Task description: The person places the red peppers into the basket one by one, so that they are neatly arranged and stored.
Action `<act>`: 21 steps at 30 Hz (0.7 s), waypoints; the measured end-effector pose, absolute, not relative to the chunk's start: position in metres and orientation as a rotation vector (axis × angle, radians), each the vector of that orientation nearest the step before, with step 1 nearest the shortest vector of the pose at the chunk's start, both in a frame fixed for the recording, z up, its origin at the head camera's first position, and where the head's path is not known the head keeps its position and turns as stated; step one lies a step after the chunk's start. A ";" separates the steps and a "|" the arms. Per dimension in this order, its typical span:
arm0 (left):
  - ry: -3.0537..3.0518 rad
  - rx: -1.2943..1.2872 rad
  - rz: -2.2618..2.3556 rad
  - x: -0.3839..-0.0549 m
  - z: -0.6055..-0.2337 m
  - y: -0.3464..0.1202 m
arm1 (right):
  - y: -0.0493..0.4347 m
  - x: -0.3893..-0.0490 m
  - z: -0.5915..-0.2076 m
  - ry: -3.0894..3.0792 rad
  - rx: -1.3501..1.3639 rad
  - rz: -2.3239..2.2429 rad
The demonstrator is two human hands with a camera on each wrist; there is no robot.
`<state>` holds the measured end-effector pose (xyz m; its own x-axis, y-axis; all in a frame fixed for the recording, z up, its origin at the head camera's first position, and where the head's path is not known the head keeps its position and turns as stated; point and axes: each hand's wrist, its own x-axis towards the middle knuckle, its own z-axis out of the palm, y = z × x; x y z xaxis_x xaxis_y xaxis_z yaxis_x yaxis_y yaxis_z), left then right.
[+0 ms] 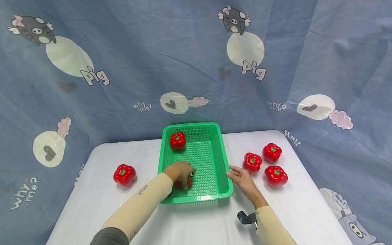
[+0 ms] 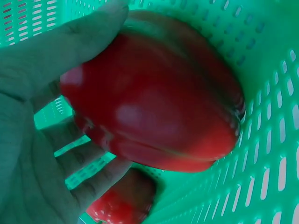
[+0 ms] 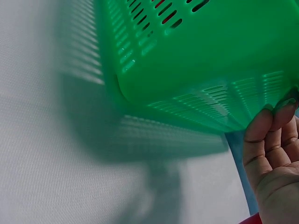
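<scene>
Head cam gives the whole layout: green basket (image 1: 203, 160) on a white table (image 1: 141, 153), printed blue curtain (image 1: 196, 68) behind. The left hand (image 1: 180, 172) is inside the basket, gripping a red pepper (image 2: 154, 93) in the near-left part and covering most of it from above. A second basket pepper (image 1: 178, 140) sits in the far-left corner, a lone pepper (image 1: 125, 175) is out on the table to the left, and a trio of peppers (image 1: 276, 176) is off to the right. The right hand (image 1: 243, 180) pinches the basket's right rim, with a dark gadget (image 1: 245, 217) by that wrist.

Left wrist cam shows the actual grasp: thumb over the top, fingers spread underneath. Another pepper peeks out below, partly blocked by the fingers and the held one. Can't tell if the held one touches the basket floor.

Right wrist cam gets the slotted outer wall, its shadow on the table, and fingers bent up at the rim. That hand's cut off at the edge, thumb hard to make out. Bits of red show through the slots.
</scene>
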<state>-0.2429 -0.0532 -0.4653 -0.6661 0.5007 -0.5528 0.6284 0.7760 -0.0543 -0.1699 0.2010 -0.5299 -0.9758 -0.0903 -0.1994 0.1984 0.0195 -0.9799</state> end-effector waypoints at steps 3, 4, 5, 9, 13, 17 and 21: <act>2.448 0.823 -0.278 -0.243 -0.464 -0.054 | 0.201 -0.170 -0.530 2.086 0.115 -2.062; 2.448 0.819 -0.257 -0.243 -0.464 -0.055 | 0.200 -0.170 -0.530 2.085 0.116 -2.064; 2.449 0.817 -0.236 -0.243 -0.463 -0.056 | 0.200 -0.169 -0.530 2.086 0.117 -2.061; 2.454 0.787 -0.120 -0.243 -0.459 -0.060 | 0.200 -0.168 -0.527 2.084 0.131 -2.046; 2.470 0.754 -0.005 -0.246 -0.455 -0.067 | 0.201 -0.168 -0.525 2.096 0.138 -2.026; 2.480 0.756 0.070 -0.251 -0.451 -0.074 | 0.201 -0.168 -0.524 2.103 0.144 -2.017; 2.470 0.750 0.134 -0.254 -0.449 -0.080 | 0.201 -0.169 -0.525 2.100 0.130 -2.018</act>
<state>-0.2541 -0.0802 -0.4493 -0.6932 0.5402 -0.4772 0.4856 0.8393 0.2447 -0.1687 0.2008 -0.5250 -0.9705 -0.0921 -0.2228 0.2189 0.0500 -0.9745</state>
